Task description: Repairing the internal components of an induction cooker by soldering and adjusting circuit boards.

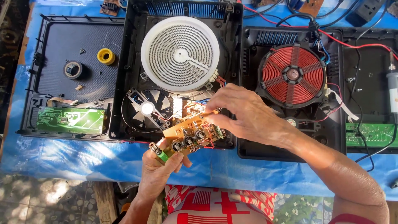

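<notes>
- Holding a brown circuit board between both hands, just above the front edge of the middle stove.
- Its long side runs from low left up to the right.
- The left hand grips its low end, plus a green lighter.
- The right hand pinches its top end.
- A fan sits just behind.

Lighting: strong daylight from above, dappled. Bright patches fall across the blue sheet along the near edge of the surface and on the paving at the lower left corner. Glare: the white fan hub and a strip beside it are blown out; the white spiral heating disc is near overexposed. Shadows: soft, short, under both forearms. Focus: sharp throughout, no motion blur. Distortion: slight wide-angle bowing at the far corners.
</notes>
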